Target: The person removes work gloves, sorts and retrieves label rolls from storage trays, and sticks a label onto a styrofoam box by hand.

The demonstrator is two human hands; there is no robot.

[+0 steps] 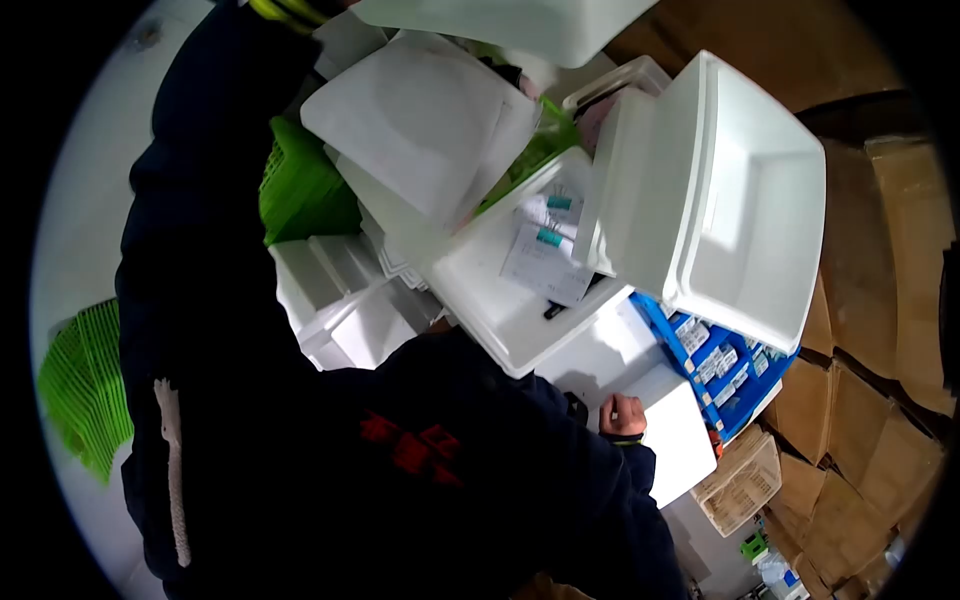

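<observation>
Reaching up along one side, a dark navy sleeve (215, 200) with a yellow-striped cuff (285, 14) ends at the top edge, near a pale white plastic bin (520, 25); the left hand lies beyond view, its grip impossible to tell. The right hand (623, 415) shows curled fingers beside a smooth white box-like surface (680, 430); whether it holds anything cannot be told. Between the arms, an open white rectangular bin (490, 320) holds printed papers (545, 265) with teal binder clips (550, 237). A deep white bin (750, 210) tilts next to it, above a blue compartmented tray (735, 390) of labelled packets (718, 362). Bright green ribbed plastic baskets (88, 385) and brown cardboard (865, 260) flank the scene.
</observation>
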